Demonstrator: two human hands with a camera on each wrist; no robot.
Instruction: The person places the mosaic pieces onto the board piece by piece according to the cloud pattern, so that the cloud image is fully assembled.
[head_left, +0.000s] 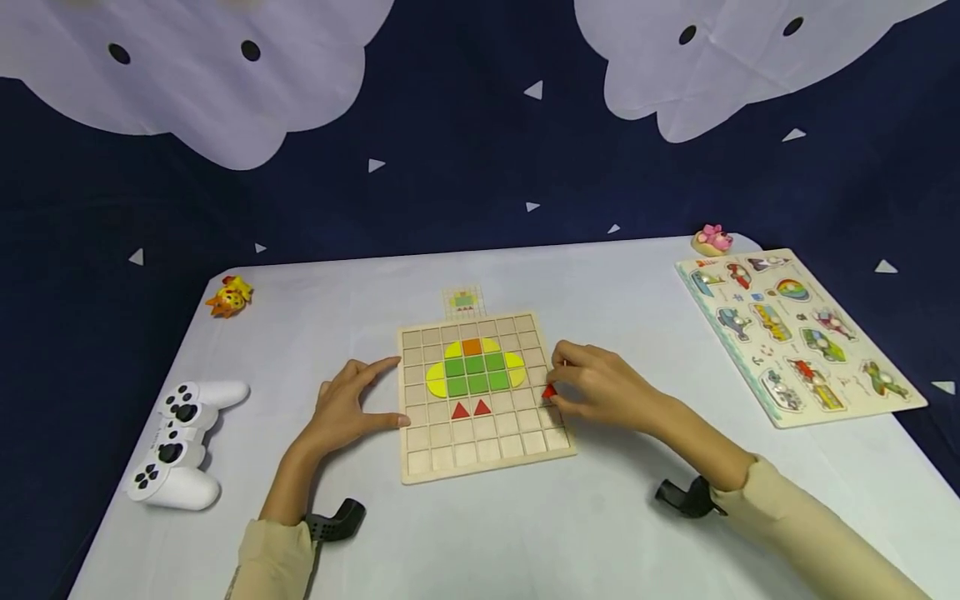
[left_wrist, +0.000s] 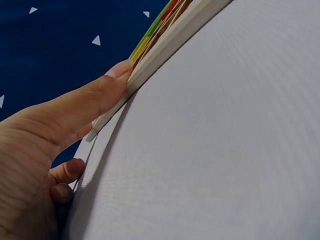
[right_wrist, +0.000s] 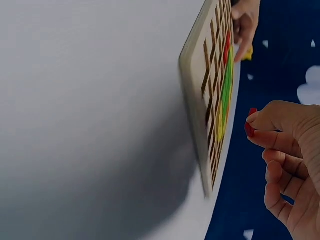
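Note:
A wooden grid board [head_left: 487, 450] lies on the table in the head view. On it, several green squares [head_left: 476, 373] form a block with yellow rounded pieces [head_left: 436, 379] at the sides and an orange square [head_left: 471, 347] above. Below the block sit two red triangles [head_left: 482, 407]. My left hand [head_left: 348, 406] rests at the board's left edge, thumb and a finger extended against the rim. By the right edge, my right hand [head_left: 600, 383] pinches another red triangle [right_wrist: 250, 123] between thumb and forefinger, apart from the board in the right wrist view.
Behind the board lies a small pattern card [head_left: 464, 302]. A white game controller [head_left: 180, 446] is at the left, with a yellow-orange toy [head_left: 230, 297] farther back. On the right are a picture puzzle board [head_left: 802, 337] and a pink toy [head_left: 712, 240].

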